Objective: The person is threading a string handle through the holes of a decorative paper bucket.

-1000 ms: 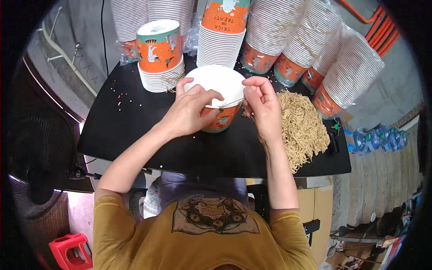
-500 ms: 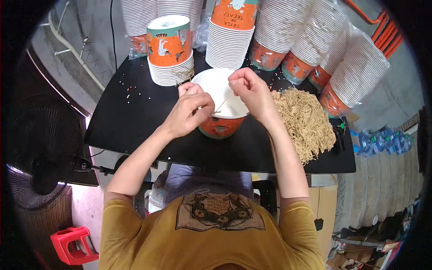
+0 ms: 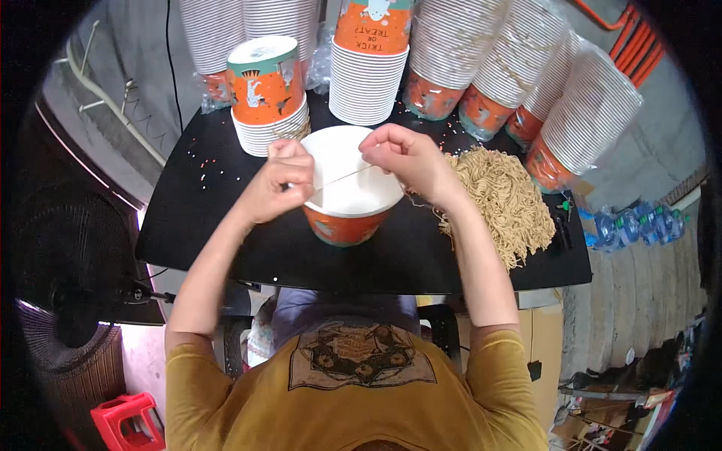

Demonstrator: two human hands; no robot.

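In front of me an orange paper bucket [image 3: 347, 228] with a white inside stands upright on the black table. A thin tan cord [image 3: 343, 180] runs taut across its mouth. My left hand [image 3: 280, 183] is closed on one end of the cord, at the bucket's left rim. The fingers of my right hand [image 3: 410, 161] pinch the other end, above the right side of the rim. Beside my right forearm lies a big heap of tan cords [image 3: 504, 207].
Stacked orange and white buckets [image 3: 365, 83] line the table's back, several in clear plastic. A shorter stack [image 3: 265, 94] stands back left. Small bits dot the black tabletop [image 3: 195, 225]. Keys [image 3: 567, 204] lie at the right edge. A fan [image 3: 68, 255] stands left, a red stool [image 3: 124, 421] lower left.
My left hand has moved left and my right hand slightly down, so the hands are farther apart. The cord between them is now stretched straight. The whole view has shifted slightly.
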